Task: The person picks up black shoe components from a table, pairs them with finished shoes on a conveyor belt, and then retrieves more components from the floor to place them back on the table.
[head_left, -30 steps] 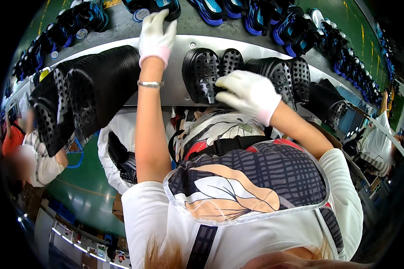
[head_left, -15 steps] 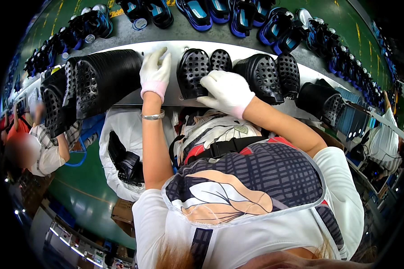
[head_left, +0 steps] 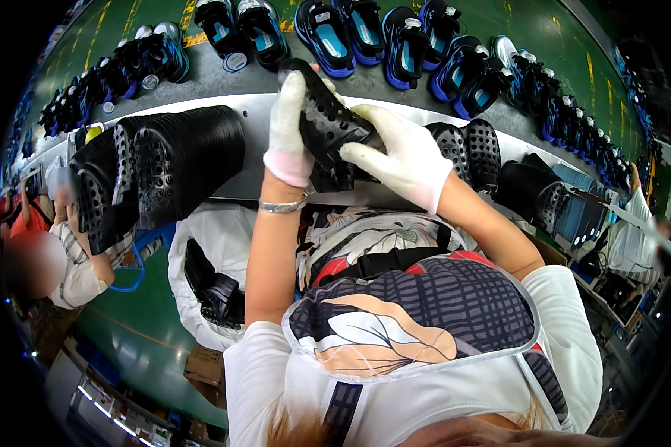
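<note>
I hold a black perforated plastic shoe tree [head_left: 322, 119] tilted up between both white-gloved hands. My left hand [head_left: 286, 123] grips its upper end, with fingers wrapped round its left side. My right hand [head_left: 406, 153] closes on the lower right end, its thumb stretched along the near side. Part of the shoe tree is hidden behind the gloves. Left of my hands, a long nested stack of the same black shoe trees [head_left: 190, 160] lies on the white ledge [head_left: 255, 156]. More shoe trees [head_left: 483, 155] stand just beyond my right hand.
Black-and-blue sneakers [head_left: 326, 39] line the grey conveyor ahead. Another black stack [head_left: 533, 186] and flat blue pieces [head_left: 578, 207] lie at the right. A white bag [head_left: 188, 316] holding black shoe trees [head_left: 215, 287] is below left. A co-worker [head_left: 78, 276] is at far left.
Both hands have come together and lifted the shoe tree off the ledge. My left hand, empty before, now grips it. My right hand has moved slightly right.
</note>
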The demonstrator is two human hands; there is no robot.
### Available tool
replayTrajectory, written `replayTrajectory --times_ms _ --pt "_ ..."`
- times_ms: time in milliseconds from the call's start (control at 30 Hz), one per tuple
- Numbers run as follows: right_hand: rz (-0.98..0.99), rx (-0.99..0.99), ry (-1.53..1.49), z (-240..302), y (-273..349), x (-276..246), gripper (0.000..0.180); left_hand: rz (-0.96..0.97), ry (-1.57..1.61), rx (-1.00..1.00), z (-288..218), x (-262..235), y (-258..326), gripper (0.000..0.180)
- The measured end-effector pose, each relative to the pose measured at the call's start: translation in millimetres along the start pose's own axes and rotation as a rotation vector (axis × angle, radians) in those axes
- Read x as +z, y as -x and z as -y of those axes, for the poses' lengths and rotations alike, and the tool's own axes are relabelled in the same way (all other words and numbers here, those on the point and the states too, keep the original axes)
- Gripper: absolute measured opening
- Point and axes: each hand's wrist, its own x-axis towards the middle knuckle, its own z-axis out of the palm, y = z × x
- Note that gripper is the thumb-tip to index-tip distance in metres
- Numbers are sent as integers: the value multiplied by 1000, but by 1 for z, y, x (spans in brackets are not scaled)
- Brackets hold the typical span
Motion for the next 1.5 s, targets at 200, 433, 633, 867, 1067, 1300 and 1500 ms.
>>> replayTrajectory --times_ms 200,433,633,867,1067,1300,1500 --pt "-58 123 141 -20 -39 3 51 -189 -229 199 10 9 -41 31" --pt "38 229 691 -47 -98 -25 42 -83 -1087 94 4 -24 -80 42" --pt "201 254 989 -48 -158 -43 35 179 -1619 418 30 -47 -88 48" --pt "290 243 1120 -49 -213 -2 30 172 -1783 58 34 -36 -119 46" --pt "24 230 979 -87 -226 13 29 -2 -1712 -115 50 -33 -149 37" --pt "70 212 899 -29 -156 -33 37 171 -1898 73 58 -71 -158 33" --pt "26 118 643 -18 5 -24 31 190 -1815 488 33 -58 -139 35"
